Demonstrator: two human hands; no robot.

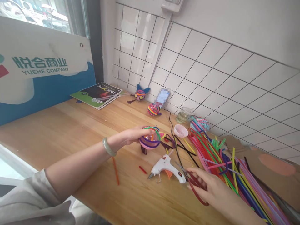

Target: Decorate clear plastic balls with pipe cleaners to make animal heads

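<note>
My left hand (134, 135) grips a small pink bowl (148, 146) with purple, green and other coloured pipe cleaners around its rim. Its thumb lies over the top edge, while most of its fingers are hidden behind. In my right hand (209, 184) is a pair of scissors (198, 189) with dark red handles, its blades pointing up and left. Between the hands, a white hot glue gun (166, 166) rests on the table, nozzle to the left. A short red pipe cleaner piece (142, 169) lies near that nozzle, and an orange one (116, 171) is below my left wrist.
Bundled coloured pipe cleaners (225, 168) cover the table's right side. Near the tiled wall stand a glass jar (183, 115), a pale pink bowl (181, 131), a phone (162, 97) and two colourful pipe-cleaner figures (140, 94). Books (99, 95) lie by a large signboard (47, 84).
</note>
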